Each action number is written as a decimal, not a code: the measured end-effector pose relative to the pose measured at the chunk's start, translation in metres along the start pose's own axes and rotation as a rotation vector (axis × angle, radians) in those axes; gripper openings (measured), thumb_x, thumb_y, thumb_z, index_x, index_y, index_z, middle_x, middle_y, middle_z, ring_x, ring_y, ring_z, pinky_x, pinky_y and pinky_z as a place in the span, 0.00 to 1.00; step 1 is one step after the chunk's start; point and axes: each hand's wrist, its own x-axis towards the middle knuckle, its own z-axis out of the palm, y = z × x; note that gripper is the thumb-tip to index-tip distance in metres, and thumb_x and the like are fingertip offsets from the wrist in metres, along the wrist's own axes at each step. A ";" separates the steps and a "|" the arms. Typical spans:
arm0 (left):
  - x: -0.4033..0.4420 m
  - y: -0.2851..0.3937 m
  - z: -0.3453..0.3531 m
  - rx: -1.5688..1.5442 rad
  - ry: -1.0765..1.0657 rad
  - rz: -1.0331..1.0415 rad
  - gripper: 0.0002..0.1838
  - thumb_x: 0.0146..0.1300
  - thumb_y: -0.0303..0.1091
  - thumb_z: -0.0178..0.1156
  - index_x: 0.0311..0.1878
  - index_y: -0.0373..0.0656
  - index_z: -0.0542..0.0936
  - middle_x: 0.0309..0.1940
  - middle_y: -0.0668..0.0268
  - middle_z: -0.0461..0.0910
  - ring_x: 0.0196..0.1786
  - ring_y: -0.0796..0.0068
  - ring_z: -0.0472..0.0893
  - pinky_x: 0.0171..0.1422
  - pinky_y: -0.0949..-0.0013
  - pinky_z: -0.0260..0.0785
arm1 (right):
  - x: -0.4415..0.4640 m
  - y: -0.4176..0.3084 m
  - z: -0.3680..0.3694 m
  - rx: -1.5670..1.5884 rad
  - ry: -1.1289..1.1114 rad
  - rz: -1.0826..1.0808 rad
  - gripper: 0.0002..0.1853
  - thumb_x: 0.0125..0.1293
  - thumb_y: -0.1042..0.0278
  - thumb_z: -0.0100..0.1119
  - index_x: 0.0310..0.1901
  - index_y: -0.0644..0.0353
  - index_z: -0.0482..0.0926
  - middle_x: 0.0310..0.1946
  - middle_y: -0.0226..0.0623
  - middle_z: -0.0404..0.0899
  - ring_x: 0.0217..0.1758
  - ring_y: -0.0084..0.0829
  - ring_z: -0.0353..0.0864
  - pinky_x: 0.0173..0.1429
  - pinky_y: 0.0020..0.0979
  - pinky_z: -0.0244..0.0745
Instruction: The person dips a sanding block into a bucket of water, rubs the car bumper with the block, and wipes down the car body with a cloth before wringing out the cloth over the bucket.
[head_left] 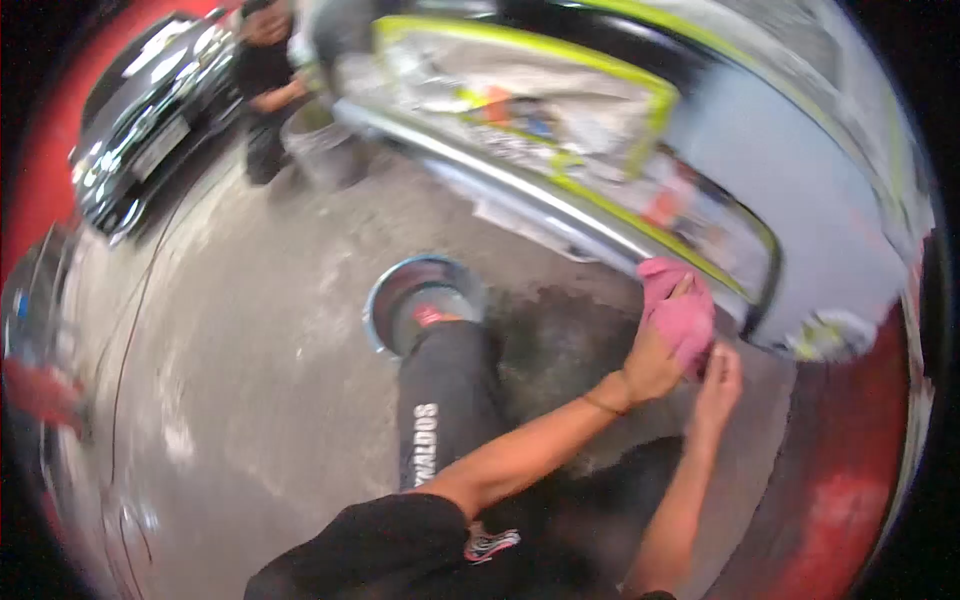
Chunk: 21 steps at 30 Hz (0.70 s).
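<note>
My left hand (655, 362) is closed around a pink cloth (678, 305), pressing it against the lower silver edge (560, 200) of a vehicle body. Just below and to the right of the cloth is my right hand (720, 385), its fingers partly extended and blurred; I see nothing held in it. The vehicle's light grey panel (770, 150) rises above both hands. Yellow-green tape (560, 45) and paper cover its openings.
A blue-rimmed bucket (375, 310) stands on the wet concrete floor by my leg (440, 390). At the upper left another person (265, 90) is beside a grey bucket (325, 150). A dark car (150, 120) is parked behind. A thin cable (125, 370) runs along the floor.
</note>
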 end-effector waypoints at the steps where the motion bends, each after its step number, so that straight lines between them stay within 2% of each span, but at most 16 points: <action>1: -0.008 0.013 0.003 -0.049 -0.203 0.029 0.26 0.73 0.39 0.59 0.70 0.35 0.75 0.77 0.41 0.65 0.82 0.35 0.59 0.88 0.42 0.42 | -0.021 0.021 -0.014 0.400 -0.017 0.307 0.23 0.84 0.46 0.51 0.59 0.57 0.81 0.54 0.31 0.82 0.57 0.26 0.80 0.63 0.34 0.75; 2: -0.015 0.024 0.000 -0.095 -0.409 0.063 0.28 0.70 0.37 0.61 0.70 0.35 0.75 0.76 0.42 0.66 0.82 0.36 0.59 0.88 0.40 0.43 | -0.042 0.000 -0.015 0.946 -0.105 0.489 0.31 0.83 0.38 0.46 0.71 0.56 0.74 0.67 0.36 0.77 0.72 0.35 0.74 0.76 0.42 0.69; 3: -0.024 0.038 -0.001 0.028 -0.609 0.120 0.30 0.67 0.35 0.63 0.72 0.37 0.74 0.77 0.44 0.66 0.83 0.38 0.58 0.88 0.40 0.45 | -0.063 -0.023 -0.024 1.078 -0.060 0.577 0.37 0.82 0.34 0.44 0.78 0.55 0.66 0.75 0.38 0.71 0.78 0.42 0.70 0.81 0.48 0.64; 4: -0.034 0.051 0.000 0.163 -0.798 0.187 0.33 0.65 0.33 0.64 0.74 0.38 0.73 0.78 0.46 0.66 0.85 0.40 0.57 0.87 0.40 0.47 | -0.082 -0.016 -0.024 1.038 0.100 0.537 0.37 0.81 0.33 0.45 0.77 0.55 0.68 0.74 0.38 0.72 0.77 0.42 0.71 0.81 0.48 0.64; 5: -0.054 0.055 0.008 0.312 -0.868 0.262 0.33 0.63 0.30 0.65 0.73 0.40 0.74 0.78 0.47 0.66 0.84 0.42 0.59 0.86 0.40 0.50 | -0.093 -0.010 -0.027 1.332 -0.027 0.497 0.34 0.81 0.38 0.47 0.76 0.55 0.69 0.73 0.39 0.73 0.76 0.40 0.72 0.81 0.48 0.65; 6: -0.071 0.056 0.012 0.466 -0.913 0.335 0.33 0.62 0.28 0.65 0.72 0.41 0.75 0.78 0.49 0.67 0.83 0.43 0.60 0.86 0.39 0.52 | -0.107 0.012 -0.030 1.232 0.063 0.423 0.33 0.81 0.40 0.47 0.75 0.56 0.70 0.72 0.40 0.74 0.75 0.41 0.73 0.80 0.48 0.65; 7: -0.072 0.069 0.007 0.448 -0.919 0.367 0.33 0.62 0.28 0.65 0.72 0.41 0.75 0.78 0.49 0.67 0.83 0.43 0.60 0.86 0.39 0.52 | -0.113 0.028 -0.034 1.125 0.144 0.348 0.31 0.81 0.43 0.48 0.74 0.56 0.70 0.71 0.41 0.75 0.74 0.41 0.74 0.79 0.48 0.66; 8: -0.068 0.090 -0.006 0.342 -0.849 0.260 0.30 0.63 0.27 0.65 0.71 0.42 0.77 0.78 0.50 0.67 0.81 0.43 0.64 0.84 0.40 0.55 | -0.100 0.023 -0.042 1.122 0.167 0.318 0.31 0.81 0.43 0.48 0.74 0.56 0.70 0.71 0.41 0.75 0.74 0.41 0.74 0.79 0.48 0.66; 9: -0.066 0.103 -0.023 0.235 -0.781 0.145 0.28 0.64 0.26 0.65 0.69 0.42 0.78 0.78 0.51 0.67 0.79 0.43 0.67 0.83 0.41 0.58 | -0.081 0.010 -0.051 1.102 0.240 0.392 0.29 0.80 0.47 0.50 0.74 0.58 0.71 0.68 0.43 0.77 0.72 0.42 0.75 0.78 0.48 0.67; 11: -0.071 0.106 -0.064 0.018 -0.781 -0.198 0.26 0.68 0.32 0.67 0.69 0.40 0.79 0.76 0.51 0.70 0.77 0.48 0.71 0.80 0.46 0.64 | -0.053 -0.028 -0.059 1.082 0.318 0.467 0.28 0.80 0.51 0.52 0.73 0.59 0.71 0.66 0.45 0.78 0.71 0.43 0.76 0.77 0.47 0.68; 13: -0.082 0.107 -0.125 -0.164 -1.139 -0.653 0.26 0.73 0.40 0.68 0.69 0.38 0.79 0.71 0.49 0.76 0.75 0.52 0.74 0.77 0.53 0.68 | -0.026 -0.083 -0.060 0.288 0.333 0.179 0.25 0.79 0.56 0.54 0.69 0.63 0.73 0.60 0.48 0.80 0.62 0.47 0.78 0.70 0.48 0.71; 15: -0.102 0.133 -0.174 -0.439 -1.209 -0.559 0.28 0.74 0.46 0.67 0.69 0.35 0.79 0.66 0.51 0.81 0.70 0.50 0.78 0.72 0.54 0.71 | 0.023 -0.120 -0.057 -0.300 0.165 -0.544 0.22 0.80 0.56 0.54 0.61 0.68 0.77 0.54 0.54 0.80 0.52 0.49 0.77 0.62 0.51 0.71; 17: -0.091 0.186 -0.192 -0.685 -0.946 -0.476 0.26 0.76 0.46 0.66 0.61 0.29 0.83 0.58 0.48 0.85 0.58 0.47 0.85 0.64 0.51 0.77 | 0.050 -0.147 -0.046 -0.618 0.052 -0.621 0.21 0.81 0.54 0.55 0.53 0.70 0.79 0.52 0.59 0.78 0.53 0.55 0.76 0.61 0.53 0.70; 19: -0.075 0.217 -0.196 -0.821 -0.892 -0.410 0.21 0.73 0.47 0.66 0.54 0.38 0.89 0.49 0.47 0.87 0.51 0.44 0.84 0.54 0.51 0.75 | 0.080 -0.158 -0.021 -0.748 -0.107 -0.747 0.23 0.79 0.50 0.60 0.49 0.69 0.79 0.53 0.59 0.79 0.56 0.60 0.76 0.64 0.52 0.70; 20: -0.083 0.213 -0.211 -0.869 -1.048 -0.499 0.29 0.72 0.48 0.69 0.61 0.29 0.85 0.60 0.39 0.82 0.61 0.43 0.81 0.62 0.50 0.72 | 0.092 -0.164 -0.009 -0.783 -0.245 -0.649 0.24 0.78 0.48 0.60 0.52 0.68 0.79 0.55 0.58 0.80 0.58 0.59 0.78 0.65 0.50 0.71; 21: -0.095 0.219 -0.212 -0.876 -0.845 -0.471 0.25 0.77 0.46 0.64 0.51 0.26 0.86 0.48 0.45 0.87 0.49 0.48 0.87 0.55 0.47 0.79 | 0.100 -0.168 0.004 -0.815 -0.396 -0.546 0.27 0.77 0.45 0.61 0.55 0.67 0.80 0.56 0.57 0.81 0.60 0.58 0.79 0.67 0.49 0.72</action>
